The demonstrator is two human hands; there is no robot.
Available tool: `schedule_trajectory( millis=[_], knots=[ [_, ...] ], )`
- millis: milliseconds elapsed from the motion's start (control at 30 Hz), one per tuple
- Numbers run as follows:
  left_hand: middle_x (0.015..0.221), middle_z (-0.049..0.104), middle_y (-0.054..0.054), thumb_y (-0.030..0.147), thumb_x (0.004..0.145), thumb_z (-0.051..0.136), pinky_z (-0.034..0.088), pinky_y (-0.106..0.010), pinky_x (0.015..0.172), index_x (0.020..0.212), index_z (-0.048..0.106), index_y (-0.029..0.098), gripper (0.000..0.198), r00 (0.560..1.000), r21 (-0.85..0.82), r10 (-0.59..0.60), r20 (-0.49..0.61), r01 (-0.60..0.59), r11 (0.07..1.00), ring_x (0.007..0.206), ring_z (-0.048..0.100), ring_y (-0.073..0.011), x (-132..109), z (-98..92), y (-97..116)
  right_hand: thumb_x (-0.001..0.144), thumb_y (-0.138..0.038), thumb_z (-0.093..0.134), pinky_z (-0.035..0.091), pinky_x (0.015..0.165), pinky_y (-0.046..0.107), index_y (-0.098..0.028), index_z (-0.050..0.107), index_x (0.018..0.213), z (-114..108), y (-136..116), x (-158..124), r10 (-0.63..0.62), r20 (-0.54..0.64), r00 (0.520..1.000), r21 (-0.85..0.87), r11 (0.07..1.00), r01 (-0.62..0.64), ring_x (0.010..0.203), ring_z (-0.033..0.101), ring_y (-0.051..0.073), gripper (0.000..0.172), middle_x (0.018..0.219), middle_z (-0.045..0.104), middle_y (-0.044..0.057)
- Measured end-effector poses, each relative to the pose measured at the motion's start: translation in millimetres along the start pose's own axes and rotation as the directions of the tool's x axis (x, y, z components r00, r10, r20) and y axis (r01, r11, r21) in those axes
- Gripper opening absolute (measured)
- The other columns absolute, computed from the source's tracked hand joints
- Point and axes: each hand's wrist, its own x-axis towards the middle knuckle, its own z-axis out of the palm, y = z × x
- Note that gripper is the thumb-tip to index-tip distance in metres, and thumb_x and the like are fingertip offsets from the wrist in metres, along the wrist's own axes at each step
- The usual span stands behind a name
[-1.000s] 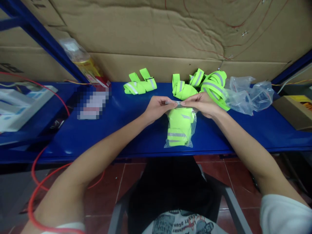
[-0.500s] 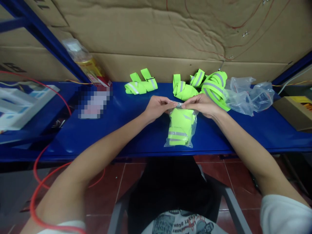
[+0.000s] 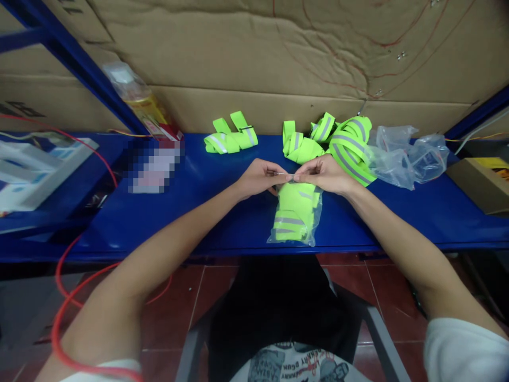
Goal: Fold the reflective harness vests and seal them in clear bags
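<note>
A clear plastic bag (image 3: 317, 218) hangs over the near part of the blue tabletop, with a folded neon-yellow reflective strap (image 3: 295, 209) inside it. My left hand (image 3: 262, 178) pinches the bag's top edge between thumb and fingers. Close beside it, my right hand (image 3: 320, 173) pinches the same edge, the two thumbs almost touching. Beyond the right hand lie more neon reflective straps (image 3: 352, 143), loosely rolled. A single coiled reflective strap (image 3: 230, 139) rests farther left, apart from both hands.
Crumpled clear bags (image 3: 411, 156) lie right of the straps, near an open cardboard box (image 3: 481, 183). At the back left stands a plastic bottle (image 3: 137, 98). A red hose (image 3: 59, 329) loops at the left. Cardboard (image 3: 222, 63) lines the back of the blue table (image 3: 191, 223).
Both hands keep their pinch on the bag's top edge and have shifted slightly along it. The bag's lower end has come a little nearer to me.
</note>
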Motion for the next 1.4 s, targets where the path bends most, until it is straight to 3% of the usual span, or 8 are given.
schedule_trajectory(
  millis=[267, 467, 633, 767, 900, 1033, 1167, 1400],
  knots=[
    [0.070, 0.075, -0.004, 0.037, 0.078, 0.094, 0.057, -0.019, 0.050, 0.085, 0.083, 0.013, 0.028, 0.993, 0.030, 0.084, -0.086, -0.081, 0.996, 0.058, 0.066, -0.0103, 3, -5.1, 3, 0.073, -0.057, 0.097, 0.059, 0.059, 0.030, -0.020, 0.090, 0.088, -14, -2, -1, 0.030, -0.022, 0.999, -0.048, 0.998, -0.031, 0.066, 0.069, 0.017, 0.040, 0.082, 0.083, 0.007],
    [0.076, 0.077, -0.007, 0.041, 0.079, 0.092, 0.052, -0.019, 0.047, 0.089, 0.085, 0.014, 0.030, 0.996, 0.153, 0.074, 0.040, -0.079, 0.985, 0.058, 0.064, -0.0098, 4, -14.0, 2, 0.077, -0.057, 0.093, 0.049, 0.052, 0.025, -0.019, 0.088, 0.088, -12, -1, -1, -0.053, 0.080, 0.995, -0.074, 0.995, 0.059, 0.056, 0.056, 0.010, 0.040, 0.068, 0.075, 0.001],
    [0.074, 0.077, -0.007, 0.047, 0.079, 0.092, 0.045, -0.020, 0.046, 0.089, 0.086, 0.016, 0.033, 0.987, 0.227, 0.117, 0.111, -0.139, 0.964, 0.058, 0.061, -0.0102, 4, -20.1, 2, 0.073, -0.057, 0.096, 0.051, 0.054, 0.027, -0.020, 0.089, 0.086, -4, -3, -2, -0.041, 0.072, 0.997, -0.057, 0.997, 0.045, 0.059, 0.061, 0.012, 0.039, 0.072, 0.077, 0.002],
    [0.071, 0.077, -0.007, 0.044, 0.076, 0.094, 0.041, -0.020, 0.048, 0.083, 0.086, 0.015, 0.031, 0.982, 0.219, 0.190, 0.020, -0.189, 0.957, 0.055, 0.057, -0.0081, 5, -23.5, 6, 0.074, -0.058, 0.096, 0.058, 0.054, 0.027, -0.021, 0.089, 0.085, -8, 1, 0, 0.034, 0.010, 0.999, -0.015, 0.999, -0.034, 0.058, 0.065, 0.013, 0.040, 0.070, 0.076, 0.002],
    [0.074, 0.078, -0.010, 0.043, 0.073, 0.096, 0.034, -0.020, 0.043, 0.087, 0.086, 0.014, 0.034, 0.994, 0.211, 0.102, 0.030, -0.106, 0.972, 0.051, 0.054, -0.0077, 7, -30.3, 7, 0.072, -0.056, 0.098, 0.064, 0.058, 0.028, -0.018, 0.089, 0.090, -18, 7, 1, 0.082, 0.045, 0.996, 0.056, 0.995, -0.084, 0.058, 0.070, 0.014, 0.043, 0.074, 0.079, 0.005],
    [0.068, 0.074, -0.006, 0.041, 0.075, 0.094, 0.041, -0.020, 0.049, 0.096, 0.087, 0.015, 0.035, 0.978, 0.250, 0.106, 0.179, -0.149, 0.957, 0.054, 0.058, -0.0090, 7, -33.8, 4, 0.073, -0.056, 0.097, 0.062, 0.055, 0.026, -0.017, 0.088, 0.090, -13, 4, 0, 0.023, 0.113, 0.993, 0.047, 0.999, -0.028, 0.054, 0.068, 0.012, 0.043, 0.069, 0.078, 0.003],
    [0.070, 0.074, -0.007, 0.044, 0.083, 0.087, 0.046, -0.021, 0.055, 0.090, 0.086, 0.014, 0.031, 0.952, 0.261, 0.146, 0.267, -0.218, 0.940, 0.058, 0.060, -0.0096, 6, -31.0, 3, 0.072, -0.054, 0.098, 0.057, 0.051, 0.024, -0.017, 0.086, 0.087, -1, -2, -1, -0.008, 0.119, 0.993, 0.053, 0.999, 0.002, 0.053, 0.064, 0.011, 0.042, 0.065, 0.075, 0.001],
    [0.076, 0.076, -0.007, 0.046, 0.083, 0.086, 0.048, -0.022, 0.061, 0.087, 0.084, 0.017, 0.029, 0.950, 0.296, 0.217, 0.224, -0.279, 0.914, 0.066, 0.063, -0.0115, 7, -26.5, 1, 0.073, -0.056, 0.097, 0.057, 0.050, 0.024, -0.017, 0.087, 0.088, -3, 2, 0, 0.035, 0.104, 0.994, 0.019, 0.999, -0.038, 0.053, 0.066, 0.012, 0.044, 0.067, 0.076, 0.002]
  ],
)
